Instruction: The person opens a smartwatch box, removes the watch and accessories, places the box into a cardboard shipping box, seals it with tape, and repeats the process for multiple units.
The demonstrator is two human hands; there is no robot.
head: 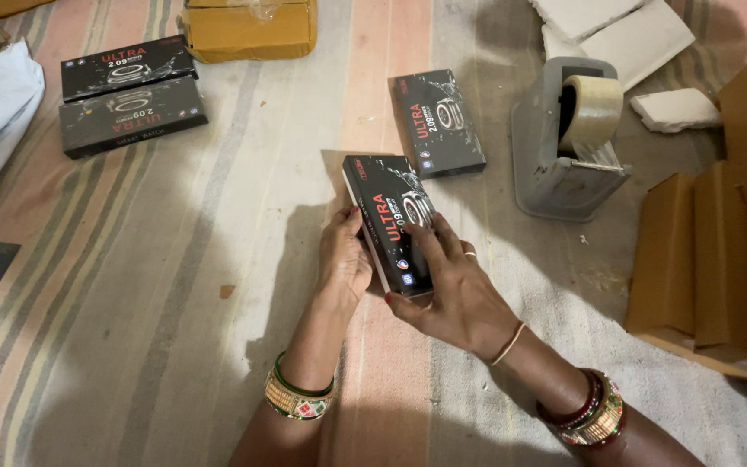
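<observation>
Both hands grip one black box [393, 220] above the middle of the striped floor mat [175, 285]: the left hand [343, 259] clasps its long side, the right hand [451, 290] covers its near end. Held tilted by its edges, the box could slip onto the mat or knock the second black box [437, 123] just beyond, beside the grey tape dispenser [564, 147].

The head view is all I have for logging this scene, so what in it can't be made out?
- Lower face of the black rectangular product box: head view, hidden by the right hand and left hand.
- Yellow-brown cardboard carton: cut off by the top edge.
- Stacked brown cardboard sleeves: cut off by the right edge.
- Grey tape dispenser: its far side is hidden.
</observation>
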